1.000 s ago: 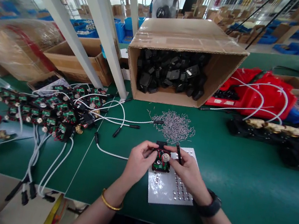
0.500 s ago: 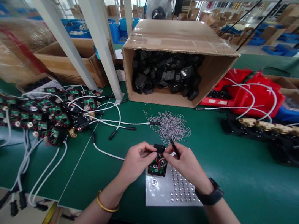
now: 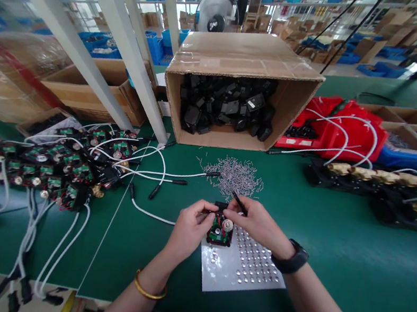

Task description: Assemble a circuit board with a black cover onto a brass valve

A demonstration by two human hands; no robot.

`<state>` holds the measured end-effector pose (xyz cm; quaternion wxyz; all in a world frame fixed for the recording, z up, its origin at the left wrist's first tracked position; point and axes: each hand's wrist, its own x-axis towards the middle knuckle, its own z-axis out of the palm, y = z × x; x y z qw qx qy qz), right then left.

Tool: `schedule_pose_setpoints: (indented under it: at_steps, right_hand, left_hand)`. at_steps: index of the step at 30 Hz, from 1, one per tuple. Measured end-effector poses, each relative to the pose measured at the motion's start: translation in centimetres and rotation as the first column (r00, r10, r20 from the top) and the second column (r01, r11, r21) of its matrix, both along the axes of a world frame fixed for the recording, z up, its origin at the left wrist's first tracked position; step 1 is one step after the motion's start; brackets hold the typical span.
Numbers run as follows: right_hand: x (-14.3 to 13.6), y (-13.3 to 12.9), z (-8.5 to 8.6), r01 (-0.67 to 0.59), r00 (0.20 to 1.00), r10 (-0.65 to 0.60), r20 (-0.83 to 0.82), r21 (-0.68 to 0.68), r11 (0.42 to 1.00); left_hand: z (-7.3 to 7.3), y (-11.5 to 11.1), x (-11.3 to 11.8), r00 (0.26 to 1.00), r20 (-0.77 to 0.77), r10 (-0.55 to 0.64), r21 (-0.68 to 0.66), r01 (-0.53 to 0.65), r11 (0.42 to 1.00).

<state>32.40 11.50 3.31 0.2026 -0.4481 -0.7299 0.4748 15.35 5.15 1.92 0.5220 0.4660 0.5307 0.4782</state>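
A small open black housing with a green circuit board and red wires [image 3: 219, 235] is in front of me, over a shiny sheet [image 3: 213, 278] dotted with rows of small round metallic pieces. My left hand [image 3: 192, 227] is closed, thumb and fingers pinching the housing's upper left edge. Between the fingers of my right hand [image 3: 255, 222] is a slim black pen-like tool [image 3: 239, 203], tilted up to the left. That hand's fingertips also meet the housing's top edge. A pale round disc [image 3: 227, 225] shows on the board's right side. My fingers partly hide the upper edge.
Behind my hands lies a pile of small metal pins or screws [image 3: 235, 177]. A cardboard box [image 3: 245, 57] of black housings stands beyond. Wired circuit-board units [image 3: 45, 165] crowd the left; black units with brass fittings [image 3: 374, 177] line the right. Metal posts [image 3: 127, 45] rise at left.
My right hand has shifted slightly left, closer to the housing. The pale disc on the board now shows more fully. The whole view has moved a little.
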Motion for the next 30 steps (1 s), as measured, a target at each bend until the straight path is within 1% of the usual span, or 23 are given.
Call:
schedule_pose_setpoints:
  at_steps: [3, 6, 8, 11, 15, 18, 20, 22, 27, 30]
  right_hand:
    - [0.2, -0.6, -1.3, 0.074, 0.991, -0.077, -0.107, -0.038, 0.997]
    - [0.1, -1.4, -2.3, 0.174, 0.976, -0.175, -0.128, -0.020, 0.985]
    - [0.0, -2.0, -2.6, 0.206, 0.972, -0.206, -0.113, -0.012, 0.978]
    - [-0.1, -2.6, -2.5, 0.227, 0.970, -0.229, -0.079, -0.030, 0.973]
    - [-0.4, -2.9, -2.1, 0.193, 0.980, -0.196, -0.044, -0.061, 0.979]
    - [-0.6, -2.8, -2.2, 0.175, 0.984, -0.177, -0.037, -0.059, 0.983]
    - [-0.7, -2.8, -2.3, 0.176, 0.982, -0.178, -0.061, -0.045, 0.983]
    - [-0.8, -2.9, -2.6, 0.169, 0.981, -0.172, -0.096, -0.031, 0.985]
    - [-0.8, -3.4, -3.0, 0.117, 0.967, -0.120, -0.227, -0.027, 0.993]
    - [-0.7, -3.6, -2.8, 0.062, 0.957, -0.074, -0.281, -0.054, 0.997]
  left_hand:
    - [-0.4, 0.1, 0.1, 1.000, -0.007, 0.018, -0.001, -0.018, 1.000]
    - [-0.8, 0.2, 0.2, 0.998, -0.019, 0.061, -0.004, -0.061, 0.998]
    - [-1.0, 0.3, 0.2, 0.996, -0.022, 0.087, -0.007, -0.087, 0.996]
    - [-1.1, 0.2, 0.2, 0.992, -0.018, 0.126, -0.020, -0.127, 0.992]
    - [-1.3, 0.1, 0.3, 0.987, -0.012, 0.163, -0.018, -0.163, 0.986]
    - [-1.6, -0.2, 0.3, 0.988, 0.041, 0.148, 0.001, -0.148, 0.989]
    - [-1.8, -0.5, 0.3, 0.986, 0.098, 0.133, 0.016, -0.135, 0.991]
    - [-2.0, -0.7, 0.2, 0.986, 0.120, 0.112, 0.034, -0.116, 0.993]
    - [-1.9, -0.9, -0.3, 0.999, -0.011, 0.051, 0.109, -0.050, 0.993]
    - [-2.0, -1.0, -0.5, 0.998, -0.015, 0.066, 0.104, -0.064, 0.993]
